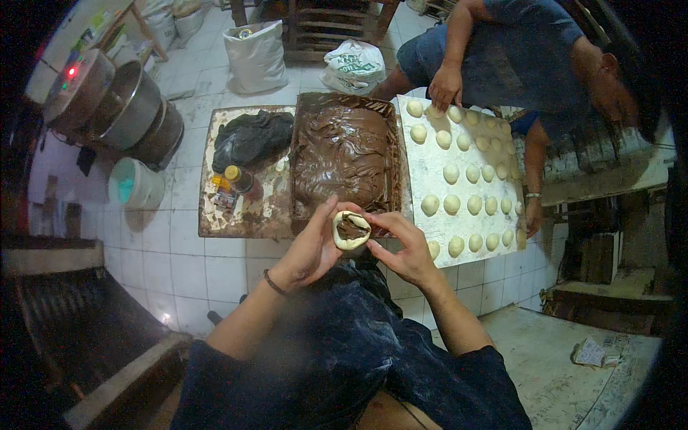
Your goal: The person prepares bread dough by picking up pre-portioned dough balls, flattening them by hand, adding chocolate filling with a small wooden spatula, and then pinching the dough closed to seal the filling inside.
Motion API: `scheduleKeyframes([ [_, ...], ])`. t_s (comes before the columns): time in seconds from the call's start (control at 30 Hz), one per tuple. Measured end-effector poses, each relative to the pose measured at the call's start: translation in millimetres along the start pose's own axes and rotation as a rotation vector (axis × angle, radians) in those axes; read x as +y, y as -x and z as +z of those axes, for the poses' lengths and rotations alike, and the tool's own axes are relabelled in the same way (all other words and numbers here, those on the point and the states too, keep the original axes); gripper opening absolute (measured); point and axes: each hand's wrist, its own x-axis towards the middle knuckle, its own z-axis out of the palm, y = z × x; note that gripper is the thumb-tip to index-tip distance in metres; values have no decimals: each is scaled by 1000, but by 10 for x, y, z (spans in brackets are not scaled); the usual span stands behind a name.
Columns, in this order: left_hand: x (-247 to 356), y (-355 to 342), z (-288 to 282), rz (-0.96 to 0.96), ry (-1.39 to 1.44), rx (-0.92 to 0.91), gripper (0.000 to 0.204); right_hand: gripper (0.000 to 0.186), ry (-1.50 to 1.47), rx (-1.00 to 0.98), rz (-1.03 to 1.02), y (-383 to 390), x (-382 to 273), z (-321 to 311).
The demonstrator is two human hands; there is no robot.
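Between my two hands is a cupped piece of dough with chocolate filling showing in its open middle. My left hand cradles it from the left, fingers curled round its far side. From the right, my right hand grips its edge with thumb and fingers. Just beyond my hands lies a tray of chocolate paste, its surface smeared and glossy. To the right, a pale board bears several rows of round dough balls.
Left of the chocolate stand a dark crumpled cloth or bag and a yellow-capped bottle. Another person's hand is at the board's far edge. White sacks are behind; a white bucket and metal mixing bowl stand far left.
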Motion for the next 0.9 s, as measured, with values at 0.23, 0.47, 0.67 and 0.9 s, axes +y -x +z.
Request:
scheduleKeyframes([
  [0.23,22,-46,146,-62,5,20,55,47,-40,44,10,111,48,-53],
  [0.47,172,133,310,25,-254,-45,56,30,-396,297,154,148,55,43],
  [0.67,15,100,377,286,-675,32,41,25,-643,414,277,318,-6,18],
  [0.9,-39,133,179,429,-270,131,18,21,-556,398,192,489,-138,-154],
])
